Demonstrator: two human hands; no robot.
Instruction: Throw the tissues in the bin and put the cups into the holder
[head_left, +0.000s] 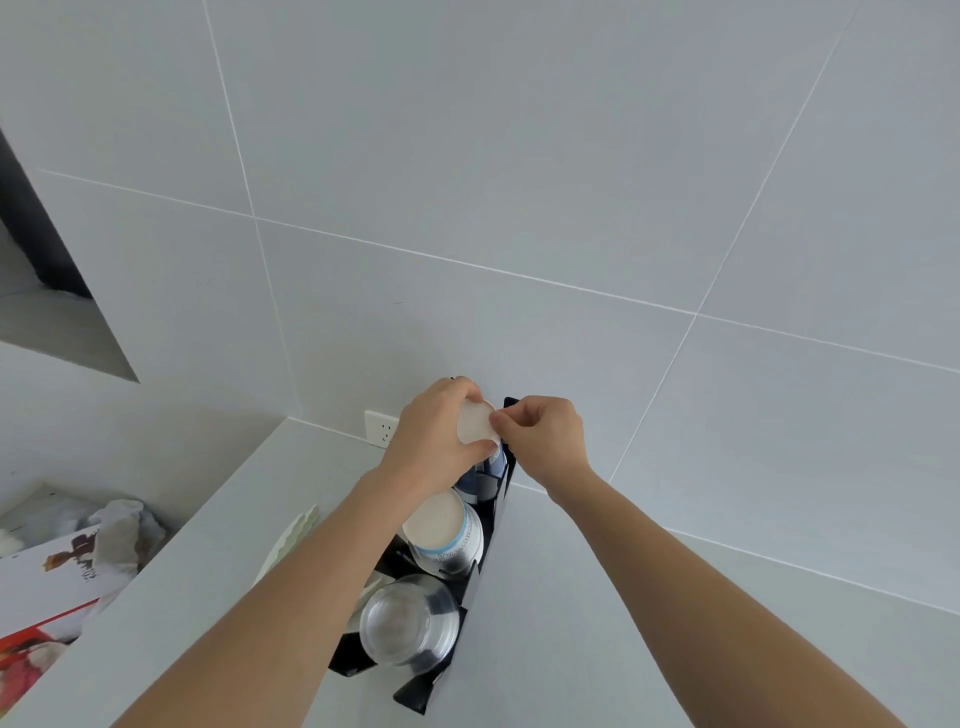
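White paper is showing as the round base of an upturned cup (475, 428), which the left hand (441, 434) is gripping around its wall, fingers curled over the far side and thumb pressing on the near side, at the far end of the black holder (496, 514). That holder is standing on the grey countertop (649, 623) close to its back edge, where the tiled wall (519, 182) is rising and a white socket (380, 428) is sitting just behind the left wrist. The right hand (543, 439) is closing narrowly, thumb and forefinger pinching at the cup's right rim, so the cup is lying between the two hands and touching both; probably this hand is steadying or guiding it while the left is pressing it down into the farthest slot. What lies under the cup is partly hidden, though a dark blue cup body (480, 475) is peeking out below the palm. Nearer along the holder, a white cup with a blue band (441, 535) is resting upside down in the middle slot, and a clear glass (408, 623) is sitting inverted in the nearest one, likely so they drain and stay clean. Off the counter's left edge, crumpled tissues (122, 530) are lying in what looks like a bin (36, 493), beside printed packaging (47, 587), suggesting that part is finished. A pale ridged item (291, 540) is leaning left of the holder; I cannot tell what it is.
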